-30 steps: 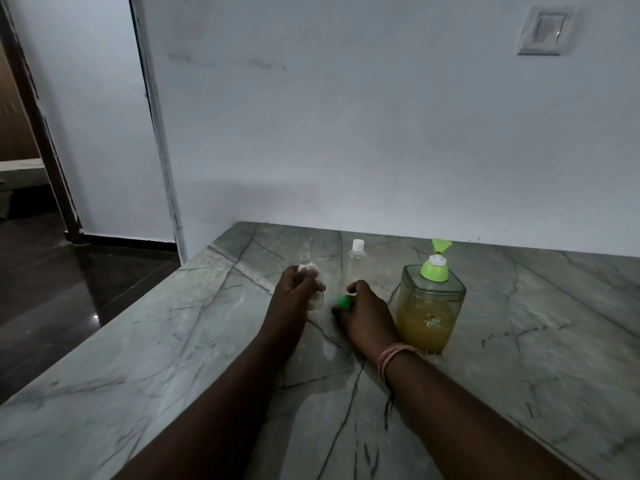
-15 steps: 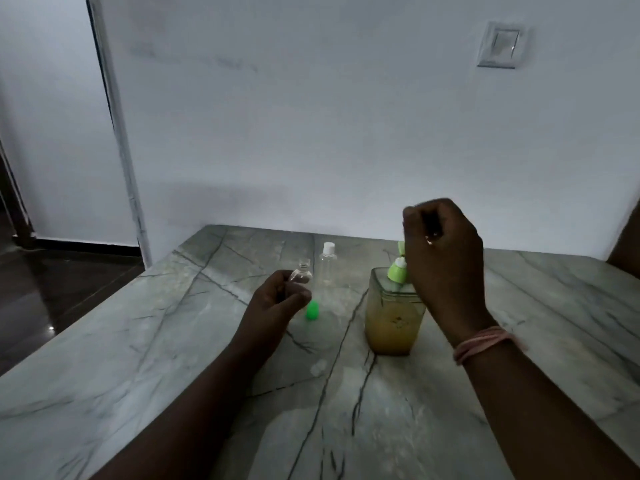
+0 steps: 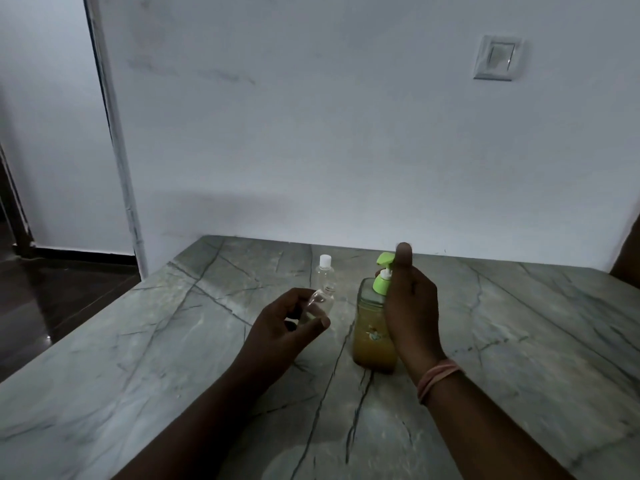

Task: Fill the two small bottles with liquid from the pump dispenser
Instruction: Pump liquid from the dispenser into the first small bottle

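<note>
Down from mid-air, my right hand (image 3: pixel 410 299) has come to the pump dispenser (image 3: pixel 375 327) — half a second ago it hung raised beside it. Nearest me, my forearms cross the grey marble table (image 3: pixel 138 393), a pink band (image 3: pixel 437 377) on the right wrist. My left hand (image 3: pixel 277 336) curls round the open small bottle (image 3: pixel 320 303), tilting its mouth toward the dispenser; the bottle is clear of the table. My right hand's fingers curl at the green pump head (image 3: pixel 383 271), thumb up; whether they actually grip it I cannot tell. Amber liquid fills the dispenser's lower half. Just behind stands the capped small bottle (image 3: pixel 325 273) — upright, white-topped. On the wall, a switch (image 3: pixel 497 57).
</note>
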The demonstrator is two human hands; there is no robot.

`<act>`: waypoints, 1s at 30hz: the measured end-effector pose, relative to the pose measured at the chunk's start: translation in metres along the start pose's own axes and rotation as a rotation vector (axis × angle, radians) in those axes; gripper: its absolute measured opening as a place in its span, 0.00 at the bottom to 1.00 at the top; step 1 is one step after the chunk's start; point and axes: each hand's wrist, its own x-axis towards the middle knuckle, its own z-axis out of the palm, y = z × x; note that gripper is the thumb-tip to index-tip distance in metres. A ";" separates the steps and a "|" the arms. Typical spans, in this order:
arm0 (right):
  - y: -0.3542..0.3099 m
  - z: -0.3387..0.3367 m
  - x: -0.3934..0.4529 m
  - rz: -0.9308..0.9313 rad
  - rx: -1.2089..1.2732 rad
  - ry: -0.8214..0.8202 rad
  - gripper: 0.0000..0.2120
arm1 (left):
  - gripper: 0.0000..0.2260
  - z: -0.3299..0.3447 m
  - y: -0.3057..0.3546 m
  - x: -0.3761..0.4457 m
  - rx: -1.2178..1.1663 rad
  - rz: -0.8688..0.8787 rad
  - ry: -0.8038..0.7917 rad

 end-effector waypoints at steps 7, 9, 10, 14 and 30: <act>-0.008 -0.007 0.016 0.179 0.067 -0.190 0.23 | 0.12 0.001 0.010 -0.001 0.004 0.054 0.007; -0.015 -0.012 0.030 0.235 0.079 -0.287 0.23 | 0.12 0.002 0.012 -0.001 0.005 0.083 0.002; -0.018 -0.014 0.037 0.248 0.080 -0.319 0.23 | 0.13 0.003 0.013 -0.001 0.001 0.094 0.002; -0.026 -0.018 0.051 0.315 -0.065 -0.590 0.29 | 0.14 0.006 0.014 -0.003 0.023 0.113 0.012; -0.029 0.010 0.022 0.204 -0.113 -0.246 0.23 | 0.13 0.009 0.027 -0.006 0.001 0.133 0.112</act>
